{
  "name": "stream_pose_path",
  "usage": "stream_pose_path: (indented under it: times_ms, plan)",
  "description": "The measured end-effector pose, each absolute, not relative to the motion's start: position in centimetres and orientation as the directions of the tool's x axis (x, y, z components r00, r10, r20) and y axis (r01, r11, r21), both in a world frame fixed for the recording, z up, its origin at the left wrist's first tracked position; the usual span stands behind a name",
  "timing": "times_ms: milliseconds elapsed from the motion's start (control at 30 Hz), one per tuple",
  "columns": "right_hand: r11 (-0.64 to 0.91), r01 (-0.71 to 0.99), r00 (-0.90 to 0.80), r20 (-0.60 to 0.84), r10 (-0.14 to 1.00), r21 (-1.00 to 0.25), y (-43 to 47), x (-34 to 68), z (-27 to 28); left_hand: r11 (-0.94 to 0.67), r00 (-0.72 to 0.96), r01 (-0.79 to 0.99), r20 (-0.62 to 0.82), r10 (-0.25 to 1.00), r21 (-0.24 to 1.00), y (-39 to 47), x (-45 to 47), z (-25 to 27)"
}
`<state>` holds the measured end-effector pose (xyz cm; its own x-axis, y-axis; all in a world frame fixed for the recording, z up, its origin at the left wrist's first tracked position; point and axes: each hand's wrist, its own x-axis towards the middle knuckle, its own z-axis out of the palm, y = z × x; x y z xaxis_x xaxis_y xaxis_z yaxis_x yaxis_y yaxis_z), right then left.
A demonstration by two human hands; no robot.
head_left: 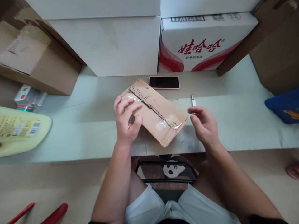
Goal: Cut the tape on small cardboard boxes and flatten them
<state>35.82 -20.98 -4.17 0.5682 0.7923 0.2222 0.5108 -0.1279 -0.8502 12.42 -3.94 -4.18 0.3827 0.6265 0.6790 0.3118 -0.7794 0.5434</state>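
A small brown cardboard box (156,110) lies slantwise on the table, with a torn, ragged seam and shiny clear tape across its top. My left hand (128,119) grips its left end, fingers spread over the top and thumb at the near edge. To the right of the box, apart from it, is my right hand (205,126), slightly blurred, its fingers loosely bent and the thumb a little away from them. Just beyond those fingertips lies a small white tool with a metal tip (193,101); its exact kind is unclear.
A phone (164,82) lies behind the box. White cartons (126,46) and a red-and-white water carton (198,46) line the back. At the left are a brown carton (56,68) and a yellow bottle (25,130); a blue container (283,105) stands right.
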Motion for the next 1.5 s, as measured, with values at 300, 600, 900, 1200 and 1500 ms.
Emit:
stream_pose_path:
  times_ms: [300, 600, 900, 1200, 1500]
  plan:
    - [-0.744, 0.596, 0.719, -0.211, 0.662, -0.3, -20.9, 40.0, -5.0, -0.785, 0.372, 0.309, 0.691, 0.62, 0.538, -4.1, 12.3, -4.3]
    - [-0.207, 0.171, 0.632, -0.053, 0.773, -0.963, -21.2, 38.4, -4.5, -0.777, 0.392, 0.331, 0.672, 0.629, 0.535, -3.9, 12.3, -4.4]
    - [0.393, 0.483, 0.518, 0.617, 0.592, -0.783, -21.1, 35.7, -1.2, -0.789, 0.385, 0.32, 0.689, 0.614, 0.525, -4.0, 12.2, -4.4]
    - [0.6, 0.608, 0.196, 0.83, 0.522, -0.52, -22.0, 30.9, 2.0, -0.796, 0.389, 0.307, 0.694, 0.605, 0.522, -3.9, 12.3, -4.4]
    - [0.493, 0.777, -0.026, 0.762, 0.647, -0.392, -22.3, 31.4, 1.7, -0.789, 0.384, 0.311, 0.689, 0.614, 0.53, -4.1, 12.3, -4.3]
